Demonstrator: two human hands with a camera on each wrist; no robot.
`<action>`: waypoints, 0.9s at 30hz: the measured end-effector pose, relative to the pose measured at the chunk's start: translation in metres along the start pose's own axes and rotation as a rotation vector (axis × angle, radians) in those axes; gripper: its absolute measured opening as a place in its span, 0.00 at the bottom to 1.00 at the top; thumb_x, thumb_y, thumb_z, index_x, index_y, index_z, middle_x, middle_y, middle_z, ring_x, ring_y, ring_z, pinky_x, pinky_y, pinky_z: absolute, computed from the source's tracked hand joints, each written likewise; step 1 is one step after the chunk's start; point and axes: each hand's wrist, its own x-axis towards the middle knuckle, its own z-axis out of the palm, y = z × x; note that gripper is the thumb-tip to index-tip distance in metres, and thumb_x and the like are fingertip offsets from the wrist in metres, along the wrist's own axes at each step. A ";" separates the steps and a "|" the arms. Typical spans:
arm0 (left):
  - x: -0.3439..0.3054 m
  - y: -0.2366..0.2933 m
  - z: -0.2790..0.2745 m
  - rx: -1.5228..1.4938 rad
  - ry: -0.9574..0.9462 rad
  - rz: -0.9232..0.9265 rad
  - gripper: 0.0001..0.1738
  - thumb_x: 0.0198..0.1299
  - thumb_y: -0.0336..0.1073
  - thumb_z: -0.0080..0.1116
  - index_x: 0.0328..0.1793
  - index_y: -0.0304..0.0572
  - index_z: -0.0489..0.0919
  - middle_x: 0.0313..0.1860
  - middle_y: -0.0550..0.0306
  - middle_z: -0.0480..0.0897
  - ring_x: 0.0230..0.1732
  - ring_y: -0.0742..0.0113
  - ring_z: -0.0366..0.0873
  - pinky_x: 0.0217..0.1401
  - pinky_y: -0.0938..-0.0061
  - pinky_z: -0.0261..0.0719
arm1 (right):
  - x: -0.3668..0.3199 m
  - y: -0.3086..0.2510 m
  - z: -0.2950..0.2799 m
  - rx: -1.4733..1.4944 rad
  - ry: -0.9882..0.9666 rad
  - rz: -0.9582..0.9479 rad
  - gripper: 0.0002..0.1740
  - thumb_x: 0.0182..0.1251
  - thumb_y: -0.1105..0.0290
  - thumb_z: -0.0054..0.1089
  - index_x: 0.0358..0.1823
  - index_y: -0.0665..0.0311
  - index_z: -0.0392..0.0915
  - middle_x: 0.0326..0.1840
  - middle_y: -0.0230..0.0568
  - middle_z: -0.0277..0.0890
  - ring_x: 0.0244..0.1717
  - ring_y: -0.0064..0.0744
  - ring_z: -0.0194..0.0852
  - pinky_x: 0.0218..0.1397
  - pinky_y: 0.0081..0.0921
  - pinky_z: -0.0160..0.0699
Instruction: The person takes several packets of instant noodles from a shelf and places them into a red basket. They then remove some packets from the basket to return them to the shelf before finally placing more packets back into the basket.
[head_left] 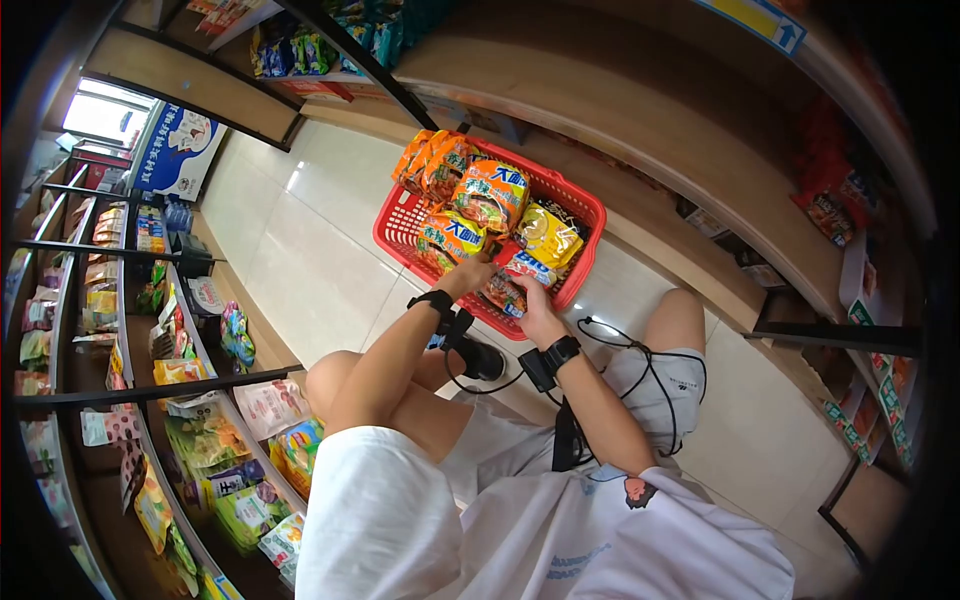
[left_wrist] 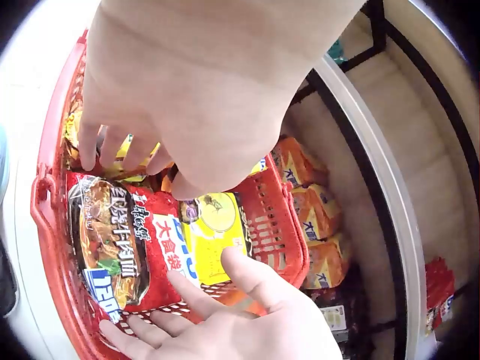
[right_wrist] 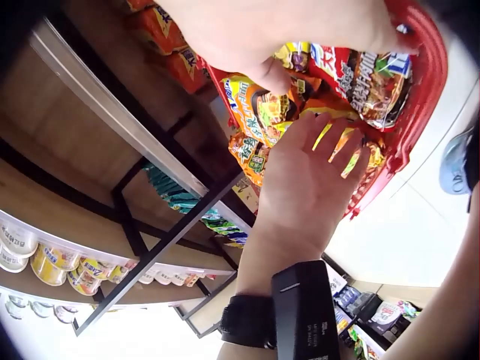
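A red plastic basket [head_left: 402,222] stands on the floor in front of me, loaded with instant noodle packs. Over a red noodle pack [left_wrist: 154,262] at the near end, my right hand [head_left: 540,318] spreads its straight fingers along the edge, thumb held apart. My left hand [head_left: 470,277] reaches down beside it, fingers touching the orange noodle packs [right_wrist: 262,112] at that side. A yellow noodle pack [head_left: 548,238] lies just beyond the red one. More orange packs [head_left: 490,195] are heaped toward the far left. The left fingertips are partly hidden among the packs in the head view.
Shelves of bagged snacks [head_left: 250,510] line my left. Wooden shelving [head_left: 620,100] runs close along the basket's far right side. Pale floor tiles [head_left: 330,200] lie between, and a black cable [head_left: 650,350] loops over my right leg.
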 end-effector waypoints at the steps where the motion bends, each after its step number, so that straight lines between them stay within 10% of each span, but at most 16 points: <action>1: -0.001 0.004 -0.002 0.037 -0.018 -0.010 0.34 0.70 0.53 0.52 0.71 0.30 0.72 0.65 0.36 0.79 0.68 0.47 0.75 0.69 0.62 0.70 | -0.002 0.001 0.000 -0.107 -0.039 -0.086 0.44 0.43 0.94 0.69 0.65 0.60 0.67 0.64 0.42 0.71 0.62 0.36 0.73 0.69 0.35 0.74; 5: 0.008 0.002 0.001 0.045 -0.025 -0.051 0.36 0.70 0.56 0.52 0.72 0.33 0.72 0.65 0.35 0.78 0.68 0.43 0.74 0.70 0.61 0.70 | -0.018 0.023 -0.002 -0.810 -0.120 -0.713 0.32 0.49 0.83 0.66 0.59 0.60 0.71 0.59 0.40 0.74 0.57 0.32 0.77 0.63 0.33 0.78; 8: 0.021 -0.006 0.003 0.284 -0.094 0.050 0.30 0.72 0.52 0.51 0.72 0.39 0.73 0.69 0.35 0.75 0.69 0.42 0.73 0.72 0.60 0.69 | -0.023 0.027 0.015 -0.595 0.003 -0.669 0.14 0.68 0.61 0.57 0.50 0.60 0.79 0.50 0.37 0.81 0.50 0.30 0.82 0.53 0.29 0.83; 14: 0.017 -0.007 -0.001 0.701 -0.237 0.339 0.20 0.75 0.39 0.45 0.69 0.47 0.77 0.74 0.37 0.68 0.71 0.42 0.70 0.74 0.62 0.70 | -0.026 0.008 0.000 -0.994 -0.020 -0.486 0.47 0.43 0.92 0.72 0.67 0.55 0.66 0.66 0.40 0.67 0.63 0.38 0.70 0.59 0.45 0.82; 16: 0.010 0.000 -0.003 0.494 -0.254 0.197 0.20 0.74 0.38 0.46 0.68 0.46 0.77 0.74 0.38 0.68 0.71 0.43 0.70 0.73 0.63 0.71 | -0.024 0.010 0.002 -0.970 0.018 -0.461 0.45 0.47 0.92 0.69 0.67 0.53 0.66 0.68 0.40 0.65 0.63 0.42 0.70 0.56 0.53 0.82; 19: 0.027 -0.038 0.004 0.649 -0.106 0.649 0.16 0.70 0.36 0.50 0.59 0.43 0.81 0.62 0.35 0.75 0.60 0.44 0.79 0.62 0.62 0.79 | -0.017 0.005 -0.002 -0.664 -0.029 -0.292 0.38 0.56 0.89 0.64 0.66 0.52 0.66 0.69 0.39 0.62 0.64 0.43 0.69 0.54 0.56 0.82; 24: 0.025 -0.027 0.006 0.325 -0.184 0.290 0.18 0.69 0.36 0.51 0.63 0.46 0.81 0.64 0.38 0.75 0.62 0.44 0.78 0.65 0.61 0.77 | -0.027 0.007 -0.002 -0.729 -0.027 -0.349 0.31 0.64 0.86 0.59 0.66 0.51 0.66 0.69 0.36 0.61 0.67 0.39 0.67 0.56 0.52 0.82; 27: 0.017 -0.019 0.000 0.466 -0.171 0.383 0.19 0.69 0.36 0.51 0.64 0.48 0.81 0.64 0.39 0.75 0.62 0.43 0.78 0.66 0.61 0.77 | -0.021 0.006 -0.004 -0.658 -0.060 -0.311 0.34 0.62 0.88 0.60 0.67 0.52 0.65 0.69 0.36 0.60 0.67 0.38 0.66 0.59 0.50 0.82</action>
